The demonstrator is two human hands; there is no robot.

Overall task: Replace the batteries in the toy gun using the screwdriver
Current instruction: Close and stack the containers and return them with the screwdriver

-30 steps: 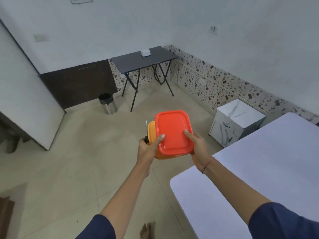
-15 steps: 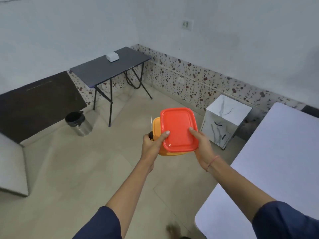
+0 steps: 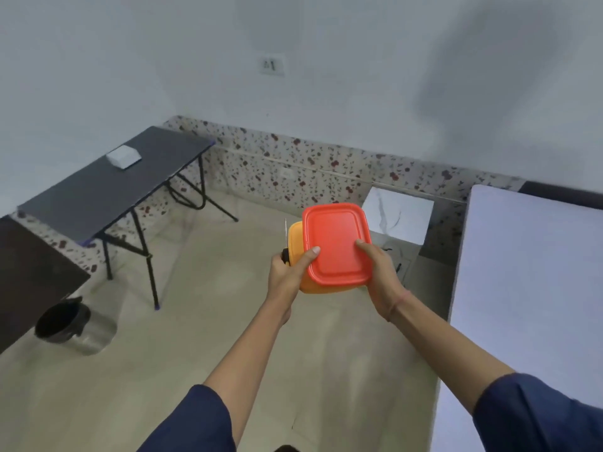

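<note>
The screwdriver [image 3: 286, 255] stands upright in the left hand [image 3: 284, 276], its thin shaft pointing to twelve o'clock and its black handle pressed against the nine o'clock side of an orange box [image 3: 295, 243]. That hand's grip is wrapped round both handle and box, with the thumb lying on the red lid [image 3: 336, 244]. The right hand [image 3: 382, 272] takes the box from the three o'clock side, its grip closed on it with the thumb on the lid and the fingers hidden beneath. The box is held in the air above the floor [image 3: 202, 337]. From it, a dark folding table [image 3: 98, 197] carrying a small white pack [image 3: 124, 156] stands at ten o'clock, a bin [image 3: 62, 321] at eight, a marbled cabinet [image 3: 398, 212] just past at one, and a pale worktop [image 3: 528, 272] at three.
</note>
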